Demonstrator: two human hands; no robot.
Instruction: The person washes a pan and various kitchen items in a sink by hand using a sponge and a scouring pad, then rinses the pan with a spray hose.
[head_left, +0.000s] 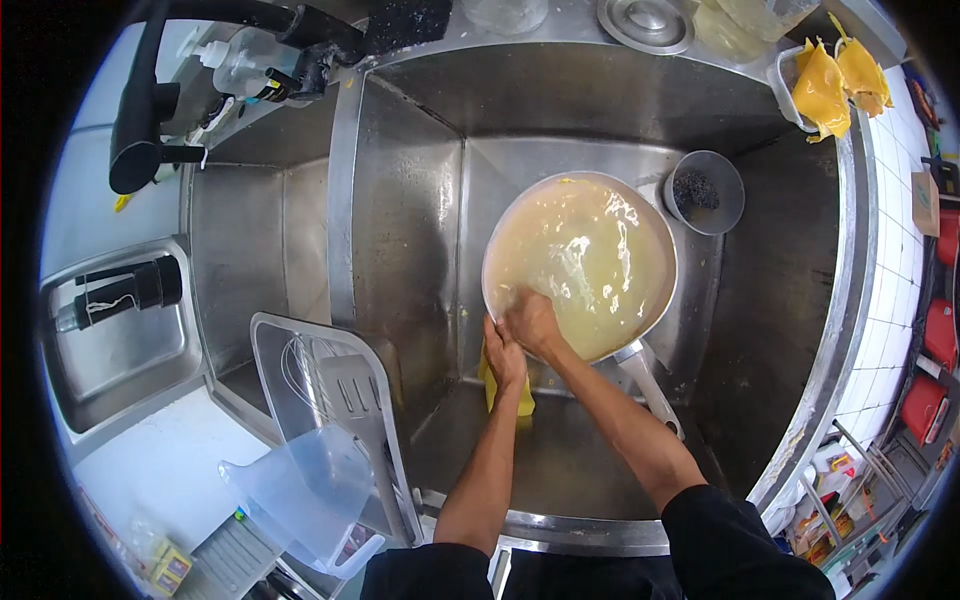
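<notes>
A wide frying pan (577, 262) holding cloudy, yellowish liquid sits in the deep steel sink basin (517, 161), its handle pointing down and right. My left hand (504, 352) is at the pan's lower-left rim, its fingers against the outer edge. My right hand (531, 321) reaches over the same rim, with its fingertips at the liquid inside; whether they hold something is hidden. Below my left hand, a yellow cloth or sheet (521, 397) hangs partly covered. A clear plastic cup (703, 193) with dark grains or a scouring pad in it stands right of the pan.
Left of the basin, a steel tray (262, 330) holds a wire whisk (300, 367) and a slotted turner (352, 390); a translucent plastic jug (307, 495) lies over it. A black faucet (135, 150) juts in at upper left. A tub with yellow gloves or wrappers (823, 86) sits on the back-right ledge.
</notes>
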